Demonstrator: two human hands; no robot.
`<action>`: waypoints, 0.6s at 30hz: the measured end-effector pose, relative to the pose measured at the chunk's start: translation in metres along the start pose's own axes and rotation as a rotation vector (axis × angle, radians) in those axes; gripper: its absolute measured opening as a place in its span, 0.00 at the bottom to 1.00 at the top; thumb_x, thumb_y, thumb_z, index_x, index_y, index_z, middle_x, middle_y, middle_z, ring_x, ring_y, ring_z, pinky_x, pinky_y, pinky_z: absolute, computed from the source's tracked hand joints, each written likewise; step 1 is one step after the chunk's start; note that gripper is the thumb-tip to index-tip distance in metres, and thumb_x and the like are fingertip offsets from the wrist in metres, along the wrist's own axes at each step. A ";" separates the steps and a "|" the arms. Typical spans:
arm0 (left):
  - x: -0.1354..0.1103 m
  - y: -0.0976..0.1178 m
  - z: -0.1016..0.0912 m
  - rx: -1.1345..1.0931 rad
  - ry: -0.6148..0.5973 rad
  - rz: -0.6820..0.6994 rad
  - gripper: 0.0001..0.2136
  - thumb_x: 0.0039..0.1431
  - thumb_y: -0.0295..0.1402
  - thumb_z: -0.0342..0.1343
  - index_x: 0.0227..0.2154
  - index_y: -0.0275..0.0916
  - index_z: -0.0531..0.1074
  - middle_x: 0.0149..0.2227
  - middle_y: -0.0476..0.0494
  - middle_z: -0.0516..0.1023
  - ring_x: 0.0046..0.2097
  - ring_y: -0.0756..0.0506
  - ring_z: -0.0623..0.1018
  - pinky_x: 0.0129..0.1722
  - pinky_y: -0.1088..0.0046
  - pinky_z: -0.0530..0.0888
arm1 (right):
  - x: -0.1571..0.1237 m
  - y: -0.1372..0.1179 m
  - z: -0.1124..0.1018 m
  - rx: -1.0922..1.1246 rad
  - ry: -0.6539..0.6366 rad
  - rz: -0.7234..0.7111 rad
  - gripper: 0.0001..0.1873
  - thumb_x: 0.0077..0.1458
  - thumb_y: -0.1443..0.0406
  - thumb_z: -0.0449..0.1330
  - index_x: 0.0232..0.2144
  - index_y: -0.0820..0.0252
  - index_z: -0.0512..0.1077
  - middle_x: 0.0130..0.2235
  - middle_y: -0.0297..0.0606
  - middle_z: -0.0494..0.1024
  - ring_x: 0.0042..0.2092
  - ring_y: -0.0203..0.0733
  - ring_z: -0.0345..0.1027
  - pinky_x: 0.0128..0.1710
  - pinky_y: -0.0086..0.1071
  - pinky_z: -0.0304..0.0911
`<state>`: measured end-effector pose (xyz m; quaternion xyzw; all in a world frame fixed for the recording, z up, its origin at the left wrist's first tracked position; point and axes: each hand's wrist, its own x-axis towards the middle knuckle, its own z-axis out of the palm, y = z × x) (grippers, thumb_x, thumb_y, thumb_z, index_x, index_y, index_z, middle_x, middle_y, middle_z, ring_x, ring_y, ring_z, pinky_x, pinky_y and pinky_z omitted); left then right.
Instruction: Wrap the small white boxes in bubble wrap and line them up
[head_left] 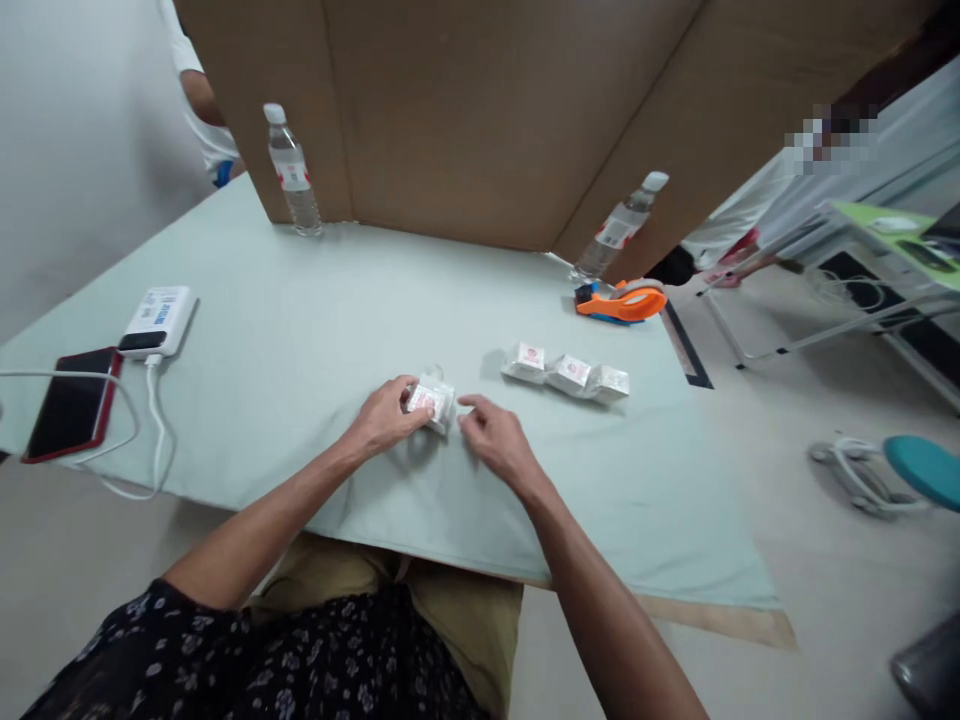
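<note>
My left hand (388, 415) is closed around a small white packet with a red mark (433, 403), holding it just above the pale green table cover (300, 340). My right hand (491, 437) is beside the packet on its right, fingers curled and pinched together, fingertips at the packet's edge. Whether it grips the packet I cannot tell. To the right, three similar white packets (568, 373) lie in a row on the cover.
An orange tape dispenser (621, 301) and a water bottle (616, 228) stand at the back right, another bottle (292, 171) at the back left. A cardboard screen (487, 110) walls the far side. A power bank (159, 320) and red phone (71, 403) with cables lie left. Another person's sleeve (196, 100) shows far left.
</note>
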<state>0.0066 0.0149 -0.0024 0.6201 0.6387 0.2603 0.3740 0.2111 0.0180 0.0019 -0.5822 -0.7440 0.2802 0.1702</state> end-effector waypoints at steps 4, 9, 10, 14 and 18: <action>-0.001 0.000 0.004 -0.015 0.010 0.039 0.22 0.52 0.40 0.59 0.49 0.39 0.70 0.43 0.42 0.77 0.42 0.43 0.76 0.43 0.66 0.73 | 0.045 0.012 -0.006 0.011 0.052 0.069 0.12 0.57 0.59 0.56 0.32 0.57 0.77 0.33 0.37 0.81 0.35 0.42 0.71 0.35 0.32 0.61; -0.013 -0.009 0.011 -0.037 0.087 0.129 0.22 0.50 0.37 0.59 0.49 0.39 0.67 0.47 0.40 0.74 0.47 0.41 0.75 0.49 0.63 0.72 | 0.079 0.001 0.010 0.255 -0.116 0.011 0.13 0.48 0.56 0.61 0.22 0.59 0.71 0.23 0.31 0.71 0.28 0.35 0.61 0.28 0.29 0.54; -0.014 -0.012 0.012 -0.034 0.106 0.152 0.22 0.50 0.36 0.60 0.49 0.39 0.67 0.47 0.39 0.74 0.48 0.41 0.75 0.51 0.62 0.72 | 0.080 -0.002 0.013 0.352 -0.115 -0.004 0.13 0.46 0.56 0.61 0.21 0.59 0.70 0.22 0.29 0.69 0.27 0.35 0.59 0.28 0.29 0.54; -0.013 -0.018 0.009 -0.081 0.126 0.241 0.21 0.48 0.30 0.58 0.47 0.40 0.65 0.53 0.37 0.71 0.56 0.39 0.72 0.56 0.60 0.69 | 0.079 -0.013 0.015 0.588 0.002 -0.008 0.14 0.46 0.53 0.60 0.22 0.58 0.68 0.22 0.28 0.63 0.26 0.34 0.54 0.27 0.29 0.52; -0.003 -0.015 -0.001 -0.201 0.050 0.207 0.17 0.50 0.31 0.57 0.45 0.41 0.65 0.55 0.37 0.71 0.53 0.41 0.74 0.55 0.62 0.70 | 0.083 -0.022 0.011 0.657 0.050 0.031 0.16 0.46 0.51 0.59 0.22 0.57 0.66 0.22 0.29 0.62 0.26 0.35 0.54 0.26 0.29 0.53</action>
